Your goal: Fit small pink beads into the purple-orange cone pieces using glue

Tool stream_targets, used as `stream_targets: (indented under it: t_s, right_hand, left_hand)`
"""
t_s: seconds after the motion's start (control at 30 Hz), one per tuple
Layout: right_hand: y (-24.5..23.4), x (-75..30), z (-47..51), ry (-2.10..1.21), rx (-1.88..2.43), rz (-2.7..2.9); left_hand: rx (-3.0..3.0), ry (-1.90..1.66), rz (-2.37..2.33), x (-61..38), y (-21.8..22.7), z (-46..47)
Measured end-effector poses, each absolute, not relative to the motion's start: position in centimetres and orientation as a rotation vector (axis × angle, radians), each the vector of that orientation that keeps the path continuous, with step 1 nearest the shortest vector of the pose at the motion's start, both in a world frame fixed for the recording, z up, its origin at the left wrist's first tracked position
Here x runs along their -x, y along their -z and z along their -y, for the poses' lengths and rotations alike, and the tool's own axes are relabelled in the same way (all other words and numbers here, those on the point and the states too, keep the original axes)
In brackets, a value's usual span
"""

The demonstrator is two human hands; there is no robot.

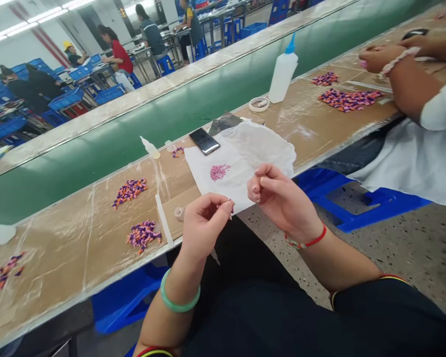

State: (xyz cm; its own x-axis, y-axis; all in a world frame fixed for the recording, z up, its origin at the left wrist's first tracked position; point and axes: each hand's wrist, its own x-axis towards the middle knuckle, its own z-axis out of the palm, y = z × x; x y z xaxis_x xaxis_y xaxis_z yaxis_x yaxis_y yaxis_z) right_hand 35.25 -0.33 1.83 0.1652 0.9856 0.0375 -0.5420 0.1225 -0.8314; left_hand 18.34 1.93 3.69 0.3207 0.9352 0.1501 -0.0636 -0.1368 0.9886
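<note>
My left hand (205,223), with a green bangle at the wrist, is raised before the table edge. Its thumb and forefinger pinch a tiny dark pinkish piece too small to name. To its right, my right hand (284,201), wearing a red cord bracelet, has its fingers curled and thumb pressed to them. Whatever it may hold is hidden. Just beyond both hands lies a white sheet (241,156) bearing a small heap of tiny pink pieces (219,172). A small clear round container (179,213) stands left of my left hand.
Purple-and-orange piles (130,192) lie leftward, near a white strip (164,220) and small squeeze bottle (150,148). A phone (204,141), tape roll (259,104) and large bottle (283,74) stand farther back. A co-worker's hand (382,58) is at right. A green belt (193,104) runs behind.
</note>
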Motion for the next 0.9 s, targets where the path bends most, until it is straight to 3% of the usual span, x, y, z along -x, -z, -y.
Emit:
stream_targets:
  t_s: [0.17, 0.27, 0.5, 0.7, 0.9]
  right_hand:
    - [1.2, -41.7, 3.4, -0.684, 1.358, 1.401]
    - [2.2, -43.7, 4.2, -0.400, 1.439, 1.729]
    - [0.3, -39.6, 3.5, -0.325, 1.158, 1.584]
    - [-0.8, -35.6, 2.8, -0.559, 0.770, 1.394]
    - [-0.5, -34.4, 2.8, -0.777, 0.573, 1.279]
  left_hand:
    - [-1.384, -0.994, -0.775, -19.0, -3.3, -2.0]
    - [-1.382, -0.970, -0.753, -19.2, -3.4, -2.0]
    - [-1.861, -1.190, -0.837, -20.2, -4.1, -1.0]
    - [-2.660, -1.535, -0.703, -19.5, -4.6, -0.1]
    - [-2.679, -1.537, -0.692, -19.1, -4.5, 0.5]
